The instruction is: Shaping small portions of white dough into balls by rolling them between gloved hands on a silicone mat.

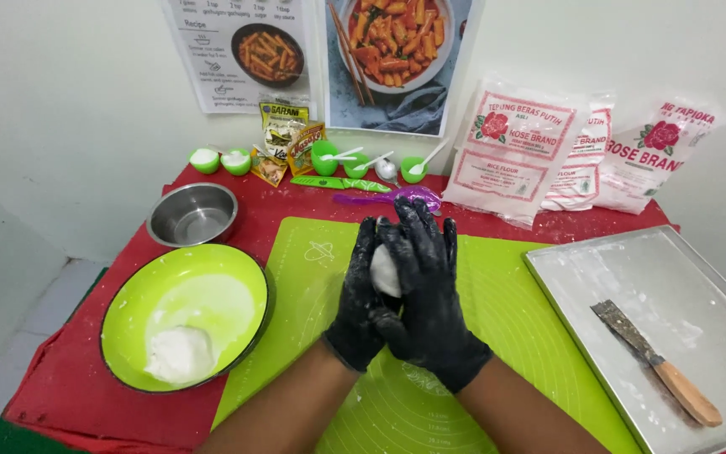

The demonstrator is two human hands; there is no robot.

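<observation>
Two hands in black gloves are pressed together over a green mat (pixel 497 286). The left hand (pixel 361 303) and the right hand (pixel 430 294) are closed around a small white lump of dough (pixel 384 271), which sits between the palms, just above the mat. Only a bit of the dough shows between the fingers. To the left, a big green bowl (pixel 128 303) sits on the red table (pixel 86 378), and it has another white lump of dough (pixel 180 353) in it. Behind that bowl is a shiny metal bowl (pixel 192 213). To the right, a metal tray (pixel 682 277) dusted with white flour lies beside the mat, and a scraper with a wooden handle (pixel 657 361) lies in it. At the back of the table are small green cups (pixel 220 160), some with white spoons in them, a purple spoon (pixel 388 198), and white bags of flour (pixel 514 151) leaning on the wall. Pictures of food hang on the wall above them.
</observation>
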